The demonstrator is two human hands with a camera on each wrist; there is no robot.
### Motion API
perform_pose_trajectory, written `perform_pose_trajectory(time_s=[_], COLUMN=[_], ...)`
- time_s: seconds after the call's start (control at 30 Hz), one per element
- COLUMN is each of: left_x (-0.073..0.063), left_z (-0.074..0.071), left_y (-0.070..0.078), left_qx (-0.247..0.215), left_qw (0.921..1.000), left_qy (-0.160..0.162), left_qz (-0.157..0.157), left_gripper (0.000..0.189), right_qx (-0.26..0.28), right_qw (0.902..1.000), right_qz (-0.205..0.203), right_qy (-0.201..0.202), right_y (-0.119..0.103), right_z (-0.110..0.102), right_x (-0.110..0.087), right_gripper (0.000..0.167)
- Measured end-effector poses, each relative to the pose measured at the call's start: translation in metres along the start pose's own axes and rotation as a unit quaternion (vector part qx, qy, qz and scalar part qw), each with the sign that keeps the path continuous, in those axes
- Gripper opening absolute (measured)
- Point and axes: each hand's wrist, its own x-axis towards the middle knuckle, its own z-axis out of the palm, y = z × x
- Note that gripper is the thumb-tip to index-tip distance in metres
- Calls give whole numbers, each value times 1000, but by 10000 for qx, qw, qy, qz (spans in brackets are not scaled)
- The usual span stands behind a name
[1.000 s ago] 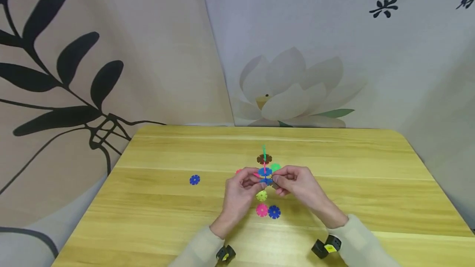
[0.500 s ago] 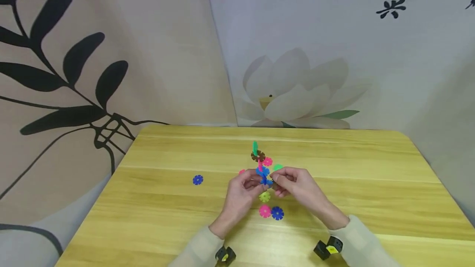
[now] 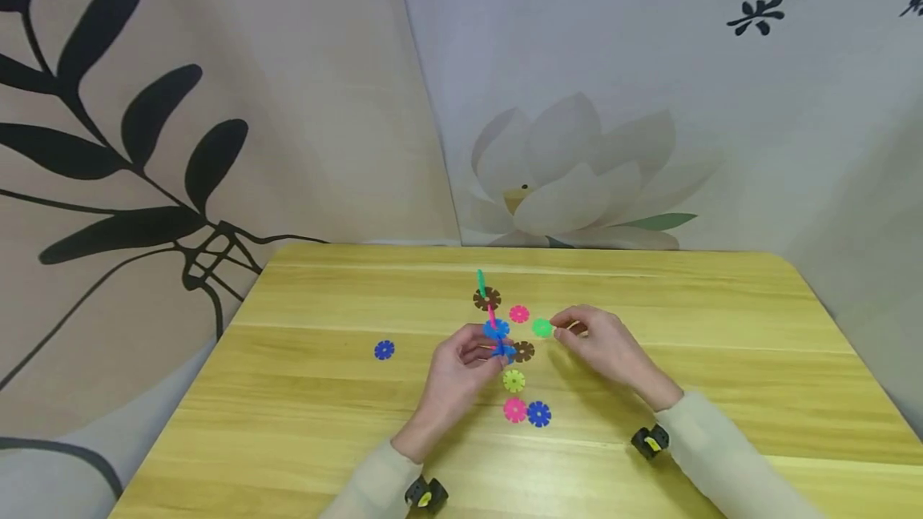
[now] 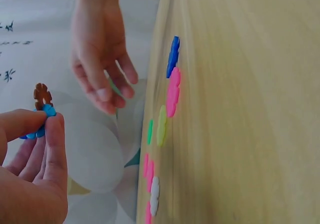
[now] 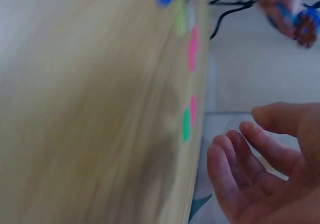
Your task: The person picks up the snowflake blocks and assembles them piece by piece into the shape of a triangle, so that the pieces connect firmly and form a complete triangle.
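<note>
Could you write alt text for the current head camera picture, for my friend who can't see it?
A person's left hand pinches a chain of colourful notched discs over a wooden table. The right hand, holding nothing, hovers near a green disc, and more loose discs lie scattered around.

The left hand pinches above the table; the right hand is also above it, in a loosely curved pose.

Behind the wooden table a pale backdrop bears dark leaves, a lotus and black characters.
</note>
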Motion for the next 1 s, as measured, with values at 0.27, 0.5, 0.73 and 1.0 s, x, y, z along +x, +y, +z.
perform_pose_trajectory(time_s=[0.27, 0.5, 0.73, 1.0], left_x=[-2, -2, 0, 0], left_z=[-5, -6, -4, -4], left_y=[0, 0, 1, 1], left_qx=[-146, -230, 13, -47], left_qw=[9999, 9997, 9999, 9999], left_qy=[-48, -67, 63, 134], left_qz=[0, -111, -102, -56], left_gripper=[34, 31, 30, 31], right_qx=[-461, -915, -1377, -1391], right_qw=[9979, 9922, 9846, 9849], right_qz=[-167, -226, -288, -213], right_qy=[-414, -820, -1039, -1012], right_y=[9, 7, 6, 9], right_z=[2, 10, 11, 14], right_x=[23, 40, 53, 52], right_gripper=[20, 33, 32, 26])
